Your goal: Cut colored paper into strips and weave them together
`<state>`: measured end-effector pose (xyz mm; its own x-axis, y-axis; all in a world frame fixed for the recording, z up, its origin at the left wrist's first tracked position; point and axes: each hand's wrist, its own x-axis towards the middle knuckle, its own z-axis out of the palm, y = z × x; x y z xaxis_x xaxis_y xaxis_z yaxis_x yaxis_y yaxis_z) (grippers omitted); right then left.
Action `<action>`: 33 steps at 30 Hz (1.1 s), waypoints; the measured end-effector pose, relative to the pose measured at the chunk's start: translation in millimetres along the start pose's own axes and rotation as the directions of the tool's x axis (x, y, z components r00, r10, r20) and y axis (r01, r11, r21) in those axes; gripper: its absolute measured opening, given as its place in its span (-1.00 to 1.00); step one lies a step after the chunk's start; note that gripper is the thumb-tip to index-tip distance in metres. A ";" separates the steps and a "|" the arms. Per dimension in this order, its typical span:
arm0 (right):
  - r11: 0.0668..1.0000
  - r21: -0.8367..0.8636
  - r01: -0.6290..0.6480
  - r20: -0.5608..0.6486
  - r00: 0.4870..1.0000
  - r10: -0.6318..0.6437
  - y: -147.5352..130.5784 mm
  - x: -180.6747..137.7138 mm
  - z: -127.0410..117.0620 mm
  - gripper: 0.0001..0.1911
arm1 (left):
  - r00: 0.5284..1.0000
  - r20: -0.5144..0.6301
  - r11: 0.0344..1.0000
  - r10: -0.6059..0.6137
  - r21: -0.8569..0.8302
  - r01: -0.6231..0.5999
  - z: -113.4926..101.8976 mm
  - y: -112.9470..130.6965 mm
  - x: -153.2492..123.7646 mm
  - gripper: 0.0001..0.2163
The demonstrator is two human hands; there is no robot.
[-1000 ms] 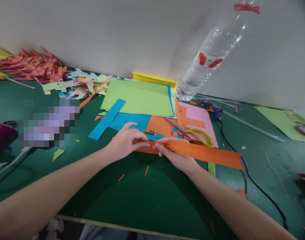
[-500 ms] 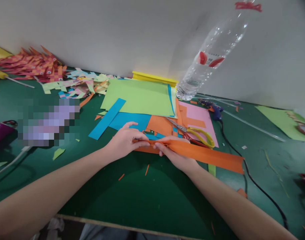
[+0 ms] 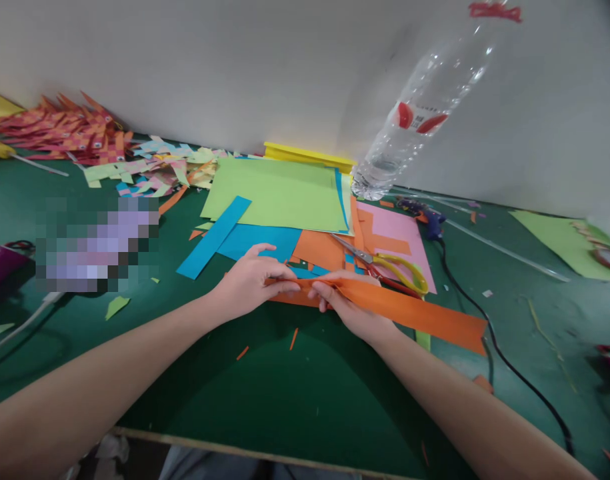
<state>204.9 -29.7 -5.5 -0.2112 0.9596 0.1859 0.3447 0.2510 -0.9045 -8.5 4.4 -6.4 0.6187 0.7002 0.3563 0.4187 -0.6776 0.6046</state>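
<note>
Left hand [image 3: 252,283] and right hand [image 3: 349,307] both pinching orange strip [image 3: 419,311], thumbs against fingers, fingertips close together. Strip is at front centre, just above the counter [image 3: 285,400]; long end runs out past right wrist, tip by black cord [image 3: 522,377]. More orange paper under the fingers, can't tell if same piece. Two thin orange slivers on the counter nearer the body. Scissors [image 3: 365,257], yellow/red handles, just beyond right hand. Blue strip [image 3: 215,237] beyond left hand, lying at an angle. Green sheet [image 3: 279,193] tops the paper stack behind; pink sheet [image 3: 422,250] right of it, then glue gun [image 3: 433,225]. Clear bottle [image 3: 419,120] near the wall, far left a pile of woven red-orange paper pieces [image 3: 69,137]
</note>
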 end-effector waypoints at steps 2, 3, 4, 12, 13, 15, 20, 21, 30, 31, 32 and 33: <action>1.000 0.014 0.000 0.011 1.000 0.000 2.2 0.0 -0.1 -0.75 | 1.000 0.003 1.000 -0.005 0.004 0.005 0.3 0.5 0.1 -0.70; 1.000 0.019 -0.004 0.015 1.000 0.003 3.5 0.1 -0.1 -0.74 | 1.000 0.006 1.000 -0.009 0.006 0.009 0.5 0.7 0.1 -0.69; 1.000 0.020 -0.009 0.018 1.000 0.009 4.7 0.1 -0.2 -0.73 | 1.000 0.008 1.000 -0.010 0.007 0.010 0.7 0.9 0.0 -0.69; 1.000 -0.004 0.007 0.030 1.000 -0.007 7.0 0.2 0.6 -0.66 | 1.000 0.002 1.000 -0.014 -0.015 0.014 0.7 1.5 -0.1 -0.70; 1.000 -0.001 0.009 0.027 1.000 -0.009 6.5 0.1 0.6 -0.66 | 1.000 0.001 1.000 -0.013 -0.019 0.013 0.6 1.9 0.1 -0.71; 1.000 -0.024 0.012 0.016 1.000 -0.012 5.5 0.0 0.5 -0.66 | 1.000 0.006 0.999 -0.013 -0.030 0.013 0.2 3.1 0.7 -0.73; 0.988 -0.154 0.027 -0.010 1.000 -0.029 2.6 0.5 -0.7 -0.67 | 0.999 0.051 0.998 -0.019 -0.057 0.022 -0.3 5.2 1.8 -0.74; 0.984 -0.175 0.031 -0.012 0.999 -0.033 2.4 0.6 -0.9 -0.66 | 0.998 0.052 0.998 -0.020 -0.060 0.023 -0.3 5.2 1.9 -0.74; 0.999 0.028 -0.042 0.006 0.999 0.042 2.2 1.3 0.3 -0.64 | 0.998 0.063 0.998 -0.022 -0.050 0.025 -1.4 3.5 2.9 -0.72; 0.997 0.056 -0.047 -0.002 0.999 0.047 1.7 1.6 0.5 -0.65 | 0.998 0.061 0.999 -0.018 -0.050 0.021 -1.7 3.0 2.8 -0.72; 0.995 0.085 -0.050 -0.015 0.999 0.052 1.4 2.0 0.6 -0.67 | 0.998 0.059 0.999 -0.015 -0.049 0.018 -2.0 2.5 2.7 -0.73; 0.992 0.114 -0.052 -0.034 0.998 0.057 1.2 2.5 0.7 -0.67 | 0.998 0.057 0.999 -0.014 -0.047 0.017 -2.3 1.9 2.6 -0.74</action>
<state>204.1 -27.1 -6.5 -0.1601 0.9760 0.1473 0.2484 0.1843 -0.9510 -7.6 5.4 -2.7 0.6497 0.6959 0.3060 0.3978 -0.6543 0.6431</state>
